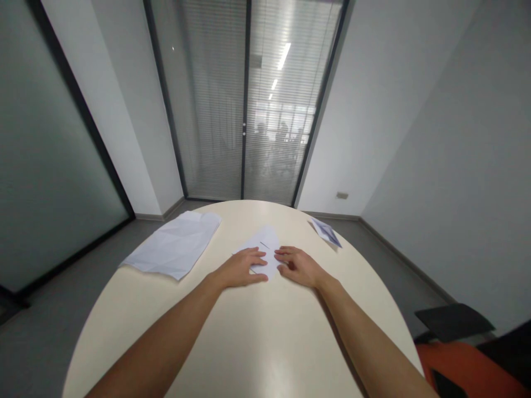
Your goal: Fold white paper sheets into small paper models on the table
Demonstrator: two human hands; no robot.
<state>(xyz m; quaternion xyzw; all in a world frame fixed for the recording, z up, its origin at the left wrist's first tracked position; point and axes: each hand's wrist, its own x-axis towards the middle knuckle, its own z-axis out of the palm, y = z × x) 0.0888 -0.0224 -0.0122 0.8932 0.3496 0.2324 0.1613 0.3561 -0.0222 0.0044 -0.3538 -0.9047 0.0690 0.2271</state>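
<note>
A folded white paper [269,236] lies flat near the middle of the round table, with dark slits or edges showing on it. My left hand [244,267] rests on its left side, fingers apart and laid over the paper. On the right side, my right hand [299,266] touches the paper's edge with its fingertips; its fingers are bent and the thumb is slightly apart from them. Part of the paper is hidden under both hands.
Creased white sheets [176,243] lie at the table's left edge. A folded paper piece [326,232] sits at the back right. The cream table [257,342] has a rounded rim. An orange and black chair [468,365] stands at the lower right.
</note>
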